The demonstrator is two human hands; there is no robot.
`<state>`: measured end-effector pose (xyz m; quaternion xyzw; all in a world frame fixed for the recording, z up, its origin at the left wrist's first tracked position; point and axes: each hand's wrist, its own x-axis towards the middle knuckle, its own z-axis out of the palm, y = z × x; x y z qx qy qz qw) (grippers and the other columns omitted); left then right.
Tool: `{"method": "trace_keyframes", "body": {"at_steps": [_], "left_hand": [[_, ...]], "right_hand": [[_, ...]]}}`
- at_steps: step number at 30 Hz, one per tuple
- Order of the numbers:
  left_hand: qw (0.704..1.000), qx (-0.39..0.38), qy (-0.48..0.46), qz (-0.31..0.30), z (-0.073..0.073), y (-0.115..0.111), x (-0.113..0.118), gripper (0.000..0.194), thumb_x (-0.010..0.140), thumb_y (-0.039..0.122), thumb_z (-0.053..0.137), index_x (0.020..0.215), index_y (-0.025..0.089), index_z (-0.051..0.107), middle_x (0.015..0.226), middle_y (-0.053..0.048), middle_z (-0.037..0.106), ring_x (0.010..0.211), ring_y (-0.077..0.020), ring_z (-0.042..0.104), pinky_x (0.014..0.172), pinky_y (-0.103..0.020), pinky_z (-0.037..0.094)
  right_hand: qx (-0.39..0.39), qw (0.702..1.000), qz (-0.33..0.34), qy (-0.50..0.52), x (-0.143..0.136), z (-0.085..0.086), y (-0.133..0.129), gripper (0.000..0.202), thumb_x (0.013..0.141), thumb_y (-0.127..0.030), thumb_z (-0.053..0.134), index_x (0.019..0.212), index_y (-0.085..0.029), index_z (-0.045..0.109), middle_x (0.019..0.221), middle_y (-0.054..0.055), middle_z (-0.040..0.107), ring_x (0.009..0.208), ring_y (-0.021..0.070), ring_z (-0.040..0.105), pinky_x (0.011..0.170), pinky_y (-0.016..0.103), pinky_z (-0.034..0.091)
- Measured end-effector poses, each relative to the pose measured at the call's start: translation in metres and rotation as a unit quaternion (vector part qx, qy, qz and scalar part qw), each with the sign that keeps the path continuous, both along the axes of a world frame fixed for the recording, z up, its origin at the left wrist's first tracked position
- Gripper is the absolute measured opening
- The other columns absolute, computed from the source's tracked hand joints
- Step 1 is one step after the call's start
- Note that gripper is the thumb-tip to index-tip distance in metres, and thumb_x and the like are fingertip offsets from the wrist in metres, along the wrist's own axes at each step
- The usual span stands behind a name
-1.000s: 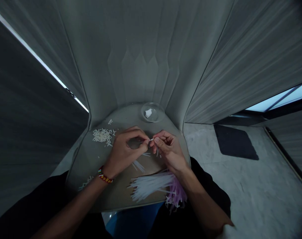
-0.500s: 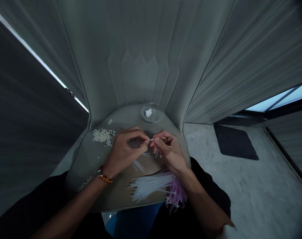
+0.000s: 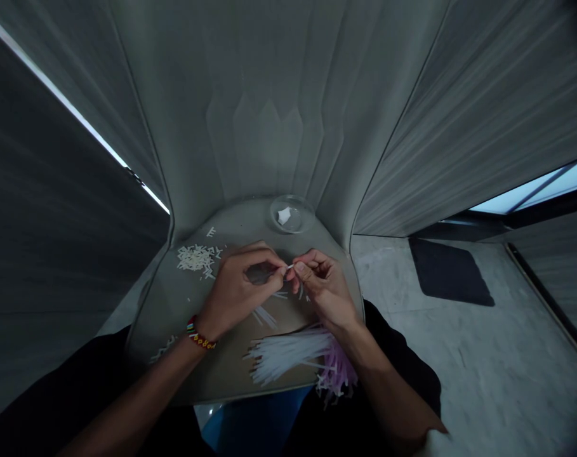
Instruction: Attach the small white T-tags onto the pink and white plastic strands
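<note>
White piece (image 3: 290, 266), small and slim, located above the middle of a grey chair seat (image 3: 169, 298), between the tips of both hands. From where I stand, the left hand (image 3: 243, 282) is nearly closed at the tips, thumb and forefinger pinching the left end of the piece, with a rounded gap behind them. The right hand (image 3: 324, 285) pinches the right end between thumb and forefinger, its other fingers loosely curled. A thin pale strip (image 3: 301, 291) shows just below the right fingers; I cannot tell whether it is held.

Container: one clear, shallow round dish (image 3: 296, 222), upright at the far side of the seat near the backrest (image 3: 269, 146). Contents: a single white angular item (image 3: 284, 216), toward the left of the dish; its material cannot be determined.

Loose stock, directly on the seat: a heap of short white pieces (image 3: 195, 258) at far left, a smaller scatter (image 3: 163, 350) at near left, partly behind the left forearm, and a few strips (image 3: 264, 317) between the hands and the near edge. At near right lies a bundle of long white sticks (image 3: 288, 354), with purple sticks (image 3: 338, 368) at its right end, beside the right forearm.
</note>
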<state>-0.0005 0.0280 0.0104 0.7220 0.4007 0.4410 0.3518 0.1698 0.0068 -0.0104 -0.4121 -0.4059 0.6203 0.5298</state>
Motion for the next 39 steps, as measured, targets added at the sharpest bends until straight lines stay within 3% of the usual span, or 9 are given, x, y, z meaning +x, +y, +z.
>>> {"method": "trace_keyframes", "body": {"at_steps": [25,39], "left_hand": [[0.999,-0.017,0.035,0.027,-0.006,-0.003,0.001,0.015,0.083,0.008,0.066,0.079,0.021,0.073,0.073,0.002,0.067,0.067,-0.0099,0.060,0.058,-0.021,0.044],[0.998,-0.023,0.047,0.043,-0.008,-0.005,0.003,0.012,0.085,0.013,0.067,0.080,0.021,0.074,0.074,0.002,0.066,0.067,-0.0100,0.060,0.056,-0.020,0.044]], "right_hand": [[0.026,0.992,-0.012,-0.119,0.002,0.008,-0.003,0.026,0.087,-0.045,0.077,0.085,-0.021,0.065,0.077,0.002,0.071,0.063,0.0131,0.058,0.062,0.028,0.047],[0.033,0.991,-0.022,-0.129,0.001,0.012,-0.005,0.026,0.086,-0.044,0.077,0.086,-0.020,0.065,0.076,0.002,0.069,0.065,0.0138,0.059,0.063,0.028,0.047]]}}
